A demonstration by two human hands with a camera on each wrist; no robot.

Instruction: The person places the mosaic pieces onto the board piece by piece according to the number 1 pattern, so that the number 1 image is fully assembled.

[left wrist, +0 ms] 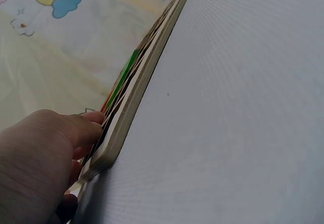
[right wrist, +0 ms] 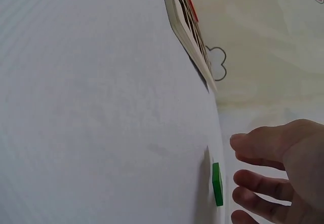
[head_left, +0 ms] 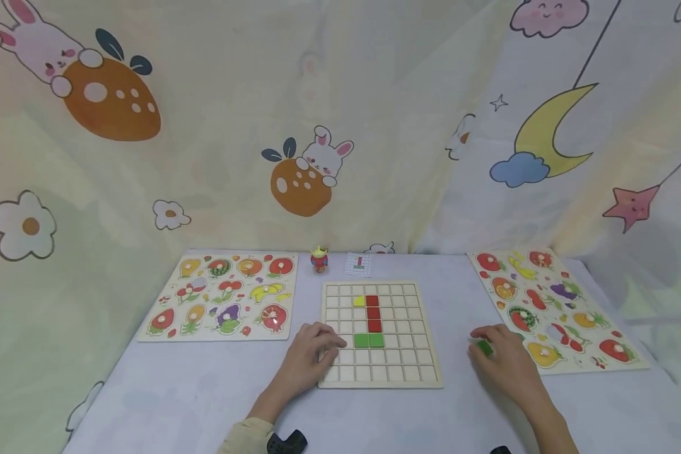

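A wooden grid board (head_left: 394,372) lies flat on the table. It bears a yellow square tile (head_left: 359,301), red tiles (head_left: 373,314) in an upright column and green tiles (head_left: 369,340) side by side below them. My left hand (head_left: 311,350) rests at the board's left edge, fingertips on its rim and fingers loosely bent. Right of the board, my right hand (head_left: 502,359) hovers around a loose green tile (right wrist: 217,184). In the right wrist view, thumb and fingers are spread beside that tile with a gap between.
Fruit puzzle boards lie on both sides, one at the left (head_left: 218,296) and one at the right (head_left: 562,309), close to my right hand. Behind the grid board are a small toy figure (head_left: 319,260) and a pattern card (head_left: 358,264). A printed curtain (head_left: 221,157) hangs behind the table.
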